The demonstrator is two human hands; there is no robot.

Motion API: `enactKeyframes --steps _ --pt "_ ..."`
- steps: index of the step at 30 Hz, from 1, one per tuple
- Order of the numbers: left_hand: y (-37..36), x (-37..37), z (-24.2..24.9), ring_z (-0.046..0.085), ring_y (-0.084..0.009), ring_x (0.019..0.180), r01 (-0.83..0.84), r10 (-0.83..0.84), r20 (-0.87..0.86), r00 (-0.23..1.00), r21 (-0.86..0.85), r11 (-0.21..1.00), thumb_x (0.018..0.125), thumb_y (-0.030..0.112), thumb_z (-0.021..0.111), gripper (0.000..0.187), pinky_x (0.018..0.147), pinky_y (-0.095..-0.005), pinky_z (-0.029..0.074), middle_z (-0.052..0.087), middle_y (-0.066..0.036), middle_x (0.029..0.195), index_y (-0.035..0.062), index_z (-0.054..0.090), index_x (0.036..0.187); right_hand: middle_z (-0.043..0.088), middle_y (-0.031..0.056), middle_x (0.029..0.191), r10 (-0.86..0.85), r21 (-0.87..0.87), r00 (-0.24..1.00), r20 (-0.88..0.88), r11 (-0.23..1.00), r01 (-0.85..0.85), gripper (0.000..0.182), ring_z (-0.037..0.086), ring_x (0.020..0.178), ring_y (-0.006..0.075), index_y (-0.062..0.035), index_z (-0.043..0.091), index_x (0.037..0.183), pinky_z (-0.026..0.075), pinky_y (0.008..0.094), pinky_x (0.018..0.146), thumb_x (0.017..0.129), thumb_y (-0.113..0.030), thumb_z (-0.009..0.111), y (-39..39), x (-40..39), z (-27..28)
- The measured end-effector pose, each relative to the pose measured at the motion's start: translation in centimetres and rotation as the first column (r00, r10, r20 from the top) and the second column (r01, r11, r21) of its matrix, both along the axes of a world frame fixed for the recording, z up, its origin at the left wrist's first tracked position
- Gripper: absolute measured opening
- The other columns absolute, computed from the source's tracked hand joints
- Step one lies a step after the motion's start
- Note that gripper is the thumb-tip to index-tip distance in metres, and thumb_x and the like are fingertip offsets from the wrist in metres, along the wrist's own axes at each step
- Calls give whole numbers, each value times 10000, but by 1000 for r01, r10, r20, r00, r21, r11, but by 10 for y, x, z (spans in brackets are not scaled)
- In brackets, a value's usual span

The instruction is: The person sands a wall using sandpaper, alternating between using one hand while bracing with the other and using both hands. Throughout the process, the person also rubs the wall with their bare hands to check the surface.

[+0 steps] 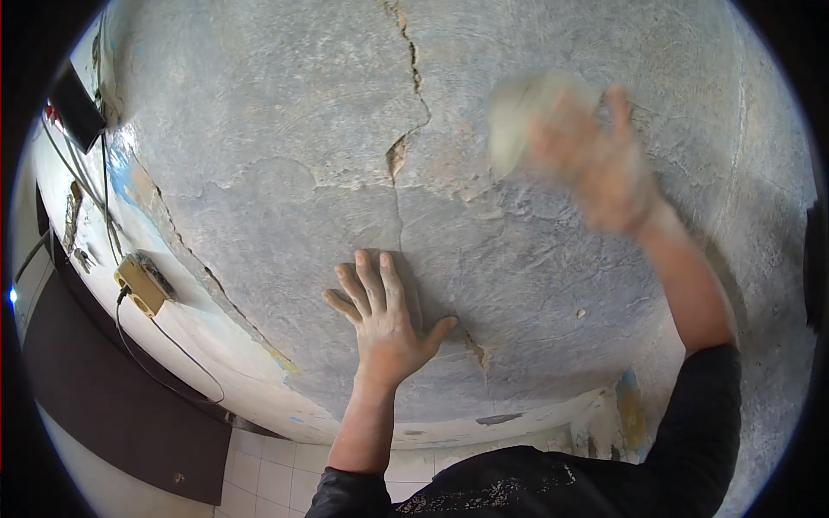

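Note:
My left hand [386,326] lies flat against a rough grey plastered wall [268,112], its fingers spread and nothing in it. Higher up on the right, my right hand [604,168] is smeared by motion. It presses a pale, flat, cloth-like pad [515,121] against the wall, with the fingers over the pad; its exact kind is too blurred to make out. A jagged crack [415,69] runs down the wall between the two hands. It widens into a chipped hole [396,158] above my left hand. Another chip [477,350] shows just right of my left thumb.
At left, a yellowish socket box [142,285] with a plugged-in cable hangs on the white wall. Loose cables [105,190] and a black box [79,108] are above it. A dark brown panel [104,388] stands lower left, beside white floor tiles [272,470].

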State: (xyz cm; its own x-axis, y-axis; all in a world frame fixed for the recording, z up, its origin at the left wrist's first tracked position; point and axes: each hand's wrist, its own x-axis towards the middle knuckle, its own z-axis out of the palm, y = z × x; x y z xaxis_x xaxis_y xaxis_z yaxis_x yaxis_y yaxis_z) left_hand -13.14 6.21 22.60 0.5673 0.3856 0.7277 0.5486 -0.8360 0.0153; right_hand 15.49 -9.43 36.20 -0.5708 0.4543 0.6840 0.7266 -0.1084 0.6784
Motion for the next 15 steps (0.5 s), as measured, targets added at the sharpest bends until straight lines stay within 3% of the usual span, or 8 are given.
enactKeyframes --steps 2,4,7,8,10,13,14,15 --pt "5 -7 1 -235 -489 1385 -19 19 1 1000 4 1000 629 543 806 1315 1035 -674 -157 -124 -333 1524 -81 14 1472 289 -15 1545 -57 131 995 -80 989 67 542 173 1455 208 -239 287 1485 -10 553 1175 966 -84 315 2 0 12" --pt "9 -16 1 -237 -479 1388 -28 30 34 999 -53 998 620 544 812 1324 1039 -671 -153 -122 -324 1528 -69 12 1478 261 -13 1556 74 310 995 -61 949 -52 529 162 1458 220 -225 282 1489 6 543 1178 975 -100 296 19 -6 4" --pt "18 -29 -1 -236 -471 1392 -37 38 26 999 -52 998 613 542 817 1325 1047 -662 -150 -120 -313 1534 -51 15 1486 263 -5 1551 53 -393 999 12 919 -44 519 151 1459 210 -237 248 1495 28 556 1179 988 -130 273 30 -53 -63" --pt "21 -34 -1 -236 -471 1392 -41 42 27 999 -51 998 613 542 817 1325 1047 -662 -150 -120 -313 1534 -51 15 1486 263 -5 1551 57 -391 998 13 919 -47 519 151 1459 210 -237 248 1495 28 556 1179 988 -130 273 36 -57 -63" --pt "27 -42 0 -210 -513 1384 30 -26 46 999 -76 997 640 471 825 1249 997 -723 -148 -55 -332 1531 -29 56 1489 234 -9 1562 53 -334 975 214 942 23 523 146 1460 198 -250 240 1495 30 563 1178 984 -144 274 44 -61 -61" --pt "34 -52 2 -216 -478 1397 -34 37 44 998 -65 997 627 528 814 1308 1050 -664 -140 -109 -307 1539 -29 8 1494 222 -16 1567 -217 84 975 -51 972 220 505 163 1456 175 -248 224 1504 -19 548 1177 1005 -202 295 36 -45 6" --pt "36 -55 1 -216 -478 1397 -34 38 48 998 -69 997 627 528 814 1308 1050 -664 -140 -109 -307 1539 -29 8 1494 222 -16 1567 -216 81 975 -46 972 220 505 163 1456 175 -248 224 1504 -19 548 1177 1005 -202 295 40 -49 6" --pt "38 -58 0 -210 -479 1399 -37 40 43 998 -77 996 629 526 813 1308 1049 -666 -135 -105 -307 1539 -26 2 1494 236 -23 1563 -42 182 992 -119 981 64 504 176 1453 176 -248 225 1504 -32 547 1175 1007 -212 298 45 -54 4"
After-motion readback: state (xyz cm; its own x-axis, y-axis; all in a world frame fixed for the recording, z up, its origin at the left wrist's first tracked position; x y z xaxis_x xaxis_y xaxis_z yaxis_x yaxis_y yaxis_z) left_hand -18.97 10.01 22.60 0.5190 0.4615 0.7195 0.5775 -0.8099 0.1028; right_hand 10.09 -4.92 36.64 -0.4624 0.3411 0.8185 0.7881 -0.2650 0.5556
